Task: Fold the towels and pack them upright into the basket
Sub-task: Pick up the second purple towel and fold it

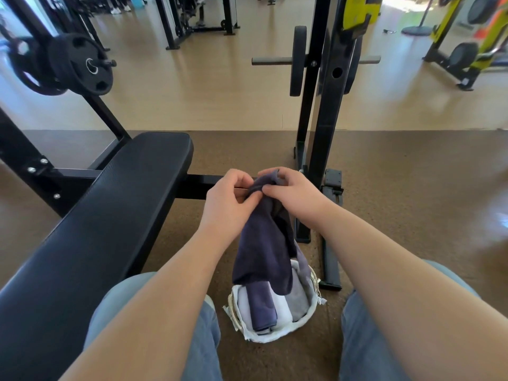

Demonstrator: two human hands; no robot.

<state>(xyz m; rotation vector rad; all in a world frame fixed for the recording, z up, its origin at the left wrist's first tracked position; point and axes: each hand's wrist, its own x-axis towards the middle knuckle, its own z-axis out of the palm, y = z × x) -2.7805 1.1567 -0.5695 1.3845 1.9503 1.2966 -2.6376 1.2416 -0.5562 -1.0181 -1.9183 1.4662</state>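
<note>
A dark navy towel hangs in the air above the basket, pinched at its top edge by both hands. My left hand grips the top from the left and my right hand grips it from the right, fingers almost touching. Its lower end droops down to the white-lined woven basket on the floor between my knees. Inside the basket stand a folded navy towel, a white towel and a grey towel.
A black padded gym bench runs along my left side. A black rack upright with weight plates and its floor foot stand just beyond the basket on the right. Brown rubber flooring surrounds me.
</note>
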